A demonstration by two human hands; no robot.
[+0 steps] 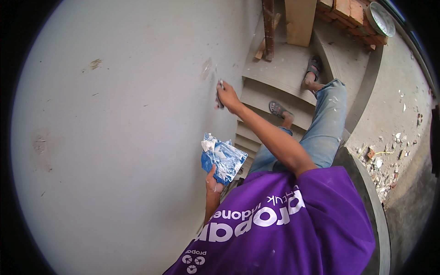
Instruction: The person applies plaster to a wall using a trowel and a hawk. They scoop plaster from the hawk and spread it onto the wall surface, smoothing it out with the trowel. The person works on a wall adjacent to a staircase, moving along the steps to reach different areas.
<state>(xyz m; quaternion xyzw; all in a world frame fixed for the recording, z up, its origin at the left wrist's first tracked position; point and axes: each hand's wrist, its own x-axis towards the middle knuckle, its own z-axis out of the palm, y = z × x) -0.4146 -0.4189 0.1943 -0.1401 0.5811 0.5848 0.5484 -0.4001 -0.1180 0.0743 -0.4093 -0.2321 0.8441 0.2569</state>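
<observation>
My right hand is closed round a putty knife, held up against the pale grey wall; motion blurs its blade partly. Just above that hand, a brownish patch marks the wall beside a damp-looking whitish smear. Lower down, close to my shirt, my left hand grips a flat blue plastic board from below, its thumb lying over the edge. White putty is spread across the board, with a thicker lump at its upper left corner.
I stand on curving concrete stairs, feet on different steps. Ahead are a wooden plank, a brown post, stacked bricks and a round metal basin. Rubble litters the floor at right, past a low curved wall.
</observation>
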